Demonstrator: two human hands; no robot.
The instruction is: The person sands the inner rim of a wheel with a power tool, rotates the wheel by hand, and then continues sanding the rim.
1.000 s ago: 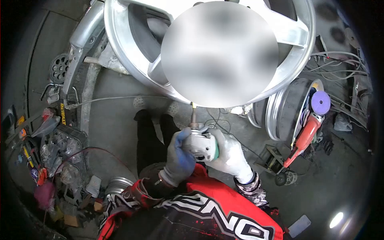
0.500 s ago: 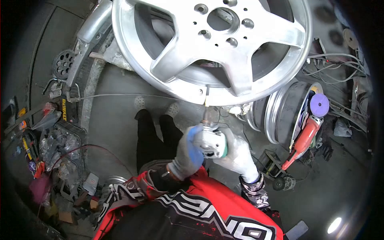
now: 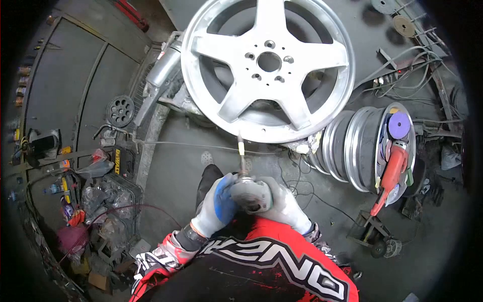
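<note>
My gloved left hand (image 3: 215,204), its glove grey with a blue patch, is wrapped round one side of a straight die grinder (image 3: 251,195). From the other side my right hand (image 3: 287,204), in a pale glove, grips the same tool. A slim pointed bit (image 3: 241,146) sticks out of the grinder, away from my body. The bit's tip overlaps the lower lip of a bare silver five-spoke alloy wheel (image 3: 289,95) in this view. Much of the grinder's body is hidden by my fingers.
At right, more wheel rims (image 3: 347,146) lie on their sides, with a red polisher (image 3: 390,176) and a purple disc (image 3: 399,125) on them. Cables (image 3: 322,196) trail over the floor. Plastic bags (image 3: 108,196) and clutter fill the left side, beside a metal stand (image 3: 161,75).
The view has shifted, so the whole wheel face shows more and looks smaller. The grinder, still in both hands, now sits further left and lower in the view, its bit at the wheel's lower lip.
</note>
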